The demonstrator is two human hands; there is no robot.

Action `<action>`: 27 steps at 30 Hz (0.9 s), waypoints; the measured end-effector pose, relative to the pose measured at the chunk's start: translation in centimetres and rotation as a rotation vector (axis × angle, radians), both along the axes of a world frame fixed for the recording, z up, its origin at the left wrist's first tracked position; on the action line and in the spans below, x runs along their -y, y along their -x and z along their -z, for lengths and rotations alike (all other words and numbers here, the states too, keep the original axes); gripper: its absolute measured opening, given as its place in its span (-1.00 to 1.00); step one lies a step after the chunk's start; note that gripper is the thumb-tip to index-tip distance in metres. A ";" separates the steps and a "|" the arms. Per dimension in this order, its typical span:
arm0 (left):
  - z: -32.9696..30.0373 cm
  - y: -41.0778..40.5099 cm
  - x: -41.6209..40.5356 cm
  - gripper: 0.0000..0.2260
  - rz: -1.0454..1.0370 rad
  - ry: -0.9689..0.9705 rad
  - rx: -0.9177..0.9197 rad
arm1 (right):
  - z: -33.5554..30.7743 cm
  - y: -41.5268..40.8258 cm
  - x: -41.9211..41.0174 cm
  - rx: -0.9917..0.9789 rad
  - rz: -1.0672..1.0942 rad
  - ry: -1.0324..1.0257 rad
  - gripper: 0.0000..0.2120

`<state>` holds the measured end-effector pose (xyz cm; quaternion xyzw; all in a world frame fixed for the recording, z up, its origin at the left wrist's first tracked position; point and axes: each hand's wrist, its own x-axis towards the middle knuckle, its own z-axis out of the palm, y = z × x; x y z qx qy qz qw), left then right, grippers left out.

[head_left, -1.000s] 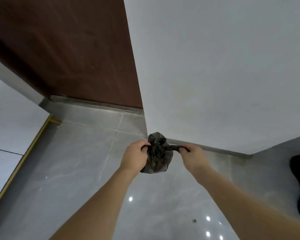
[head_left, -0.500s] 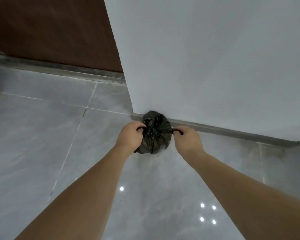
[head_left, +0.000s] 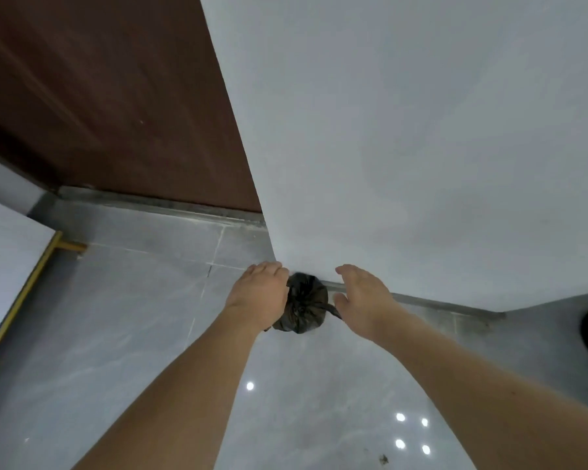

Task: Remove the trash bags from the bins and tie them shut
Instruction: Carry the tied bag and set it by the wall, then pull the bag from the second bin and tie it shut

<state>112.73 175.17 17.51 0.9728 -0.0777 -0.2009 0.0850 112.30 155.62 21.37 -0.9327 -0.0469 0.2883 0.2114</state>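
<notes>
Two bare arms are reaching out from the bottom, side by side, toward the corner of a white wall [head_left: 404, 130]. Between the two hands a small black trash bag [head_left: 304, 307] is sitting in the air, just in front of the wall's bottom corner and above the shiny grey floor [head_left: 116, 334]. The bag is bunched into a little round ball, and its top is gathered into a knot with a thin tail sticking out to the right.

The left hand [head_left: 260, 293] is lying flat with its back up and its fingers straight, pointing at the wall. Its inner edge is touching the left side of the bag. Part of the bag is hiding under this hand, so it may be that a thumb is tucked there; that part is hard to see.

The right hand [head_left: 360, 296] is spreading wide, fingers straight and a little apart, palm turned toward the bag. Its thumb is just beside the bag's thin tail, and it is not gripping anything.

A dark brown door [head_left: 99, 96] is standing to the left of the wall. Little round lights are shining on the floor tiles below the arms.
</notes>
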 end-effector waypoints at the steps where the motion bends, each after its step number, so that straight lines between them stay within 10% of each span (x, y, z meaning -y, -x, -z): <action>1: -4.0 0.0 0.0 -0.65 -0.005 -0.001 0.034 | -3.6 -0.2 -0.1 0.019 -0.045 0.016 -0.51; 13: -51.1 12.9 0.8 -0.58 -0.260 0.113 0.344 | -47.6 11.8 -0.2 0.319 -0.161 -0.043 -0.48; 27: -59.5 20.8 -2.2 -0.56 -0.316 0.008 0.508 | -55.7 17.4 -0.9 0.449 -0.228 0.000 -0.49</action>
